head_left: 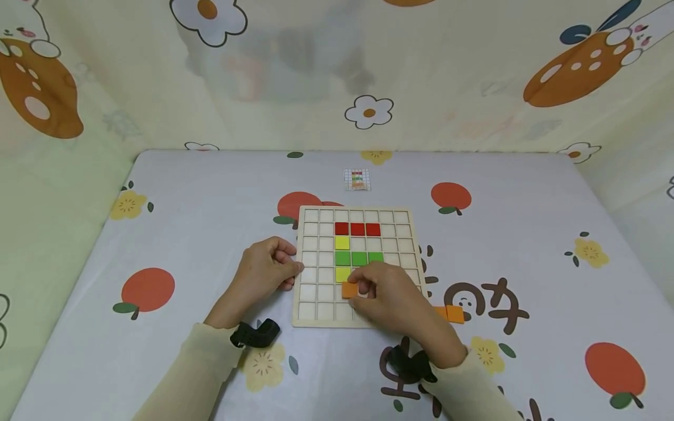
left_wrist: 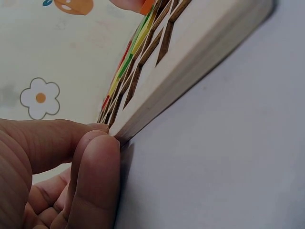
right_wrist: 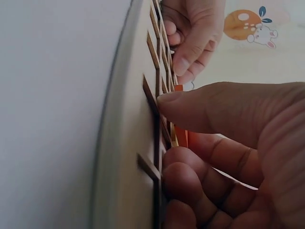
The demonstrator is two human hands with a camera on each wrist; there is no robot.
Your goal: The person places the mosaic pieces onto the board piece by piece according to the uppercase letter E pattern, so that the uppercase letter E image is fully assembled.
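Observation:
A wooden grid board [head_left: 312, 316] lies on the table, holding three red tiles [head_left: 357, 228], a yellow tile [head_left: 342, 242], three green tiles [head_left: 359, 258] and a second yellow tile [head_left: 343, 273]. My right hand [head_left: 387, 295] pinches an orange tile [head_left: 350, 289] over the board's lower rows; the tile [right_wrist: 181, 136] shows between thumb and fingers in the right wrist view. My left hand [head_left: 265, 270] has curled fingers [left_wrist: 93, 176] pressed against the left edge of the board [left_wrist: 200, 62].
Two more orange tiles [head_left: 450, 314] lie on the tablecloth right of the board. A small pattern card [head_left: 357, 179] sits behind the board. Patterned fabric walls enclose the table on three sides.

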